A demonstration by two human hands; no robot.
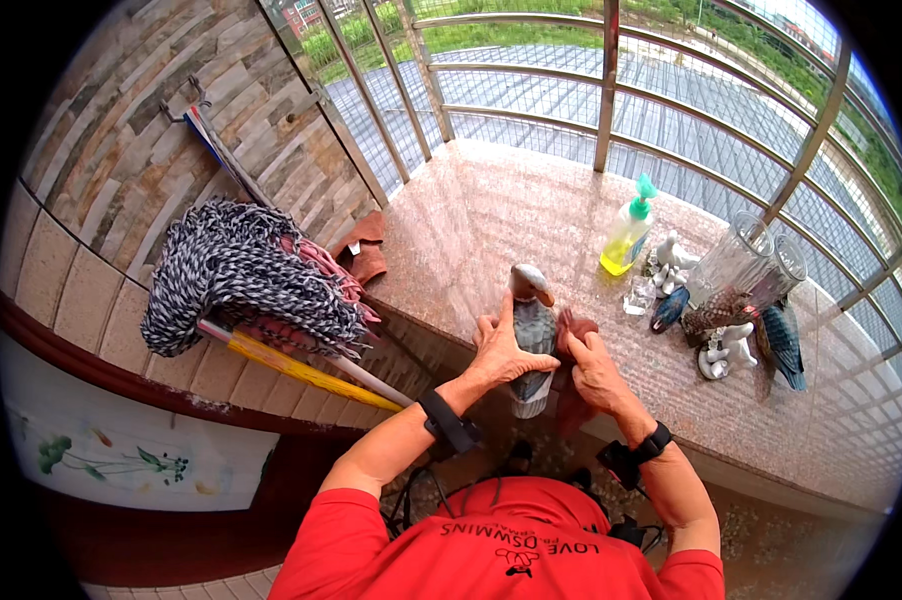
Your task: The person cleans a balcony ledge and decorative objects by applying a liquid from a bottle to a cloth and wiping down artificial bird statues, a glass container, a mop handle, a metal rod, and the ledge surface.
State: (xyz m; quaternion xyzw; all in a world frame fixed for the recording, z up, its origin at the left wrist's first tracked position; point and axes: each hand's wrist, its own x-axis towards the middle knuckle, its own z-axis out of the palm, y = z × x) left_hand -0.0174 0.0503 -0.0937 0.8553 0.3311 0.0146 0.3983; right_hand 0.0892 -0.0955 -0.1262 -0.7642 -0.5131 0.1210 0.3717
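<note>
A grey duck figurine (535, 330) with a brownish bill stands near the front edge of a speckled stone ledge (451, 225). My left hand (505, 349) grips its body from the left, thumb across the front and a finger up towards the neck. On the figurine's right side, my right hand (592, 367) holds a reddish-brown cloth (575, 401), which hangs down over the ledge's edge. Part of the cloth touches or lies close to the figurine's side; the exact contact is hidden.
Right on the ledge are a pump bottle (625, 240) with yellow liquid, clear glass vases (732, 259), white figurines (672, 259) and dark blue bird figurines (782, 345). Brown cloth (365, 247) lies at the left corner. A black-and-white mop (233, 277) hangs left; metal railings (608, 90) line the back.
</note>
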